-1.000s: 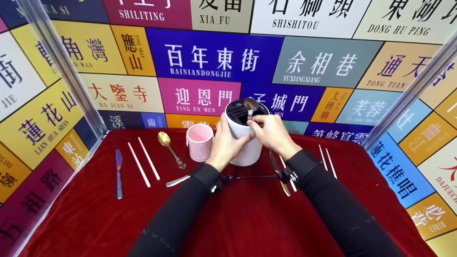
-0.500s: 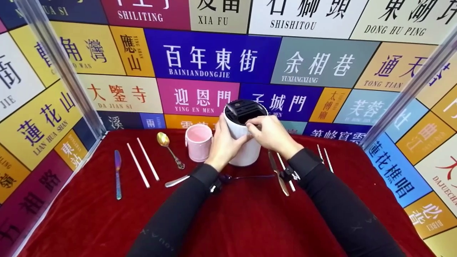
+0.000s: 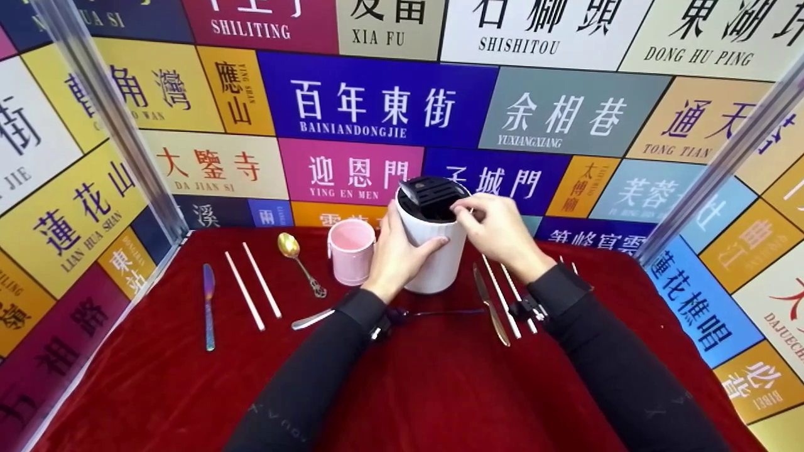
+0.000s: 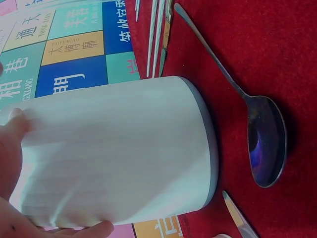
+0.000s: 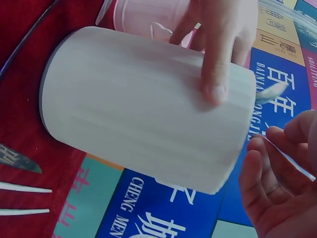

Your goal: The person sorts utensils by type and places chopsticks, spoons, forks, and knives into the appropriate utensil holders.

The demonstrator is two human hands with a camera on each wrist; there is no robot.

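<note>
Your left hand (image 3: 405, 254) grips the white utensil holder (image 3: 440, 270), which stands on the red tablecloth (image 3: 433, 389) beside the pink cup (image 3: 352, 260). Your right hand (image 3: 496, 229) is by its rim, fingertips bunched; I can't tell whether they pinch anything.

Your head view is evenly bright, its edges stretched; your 2 wrist views look softer, with pale glare on the white canister (image 4: 114, 148) in the left one.
</note>
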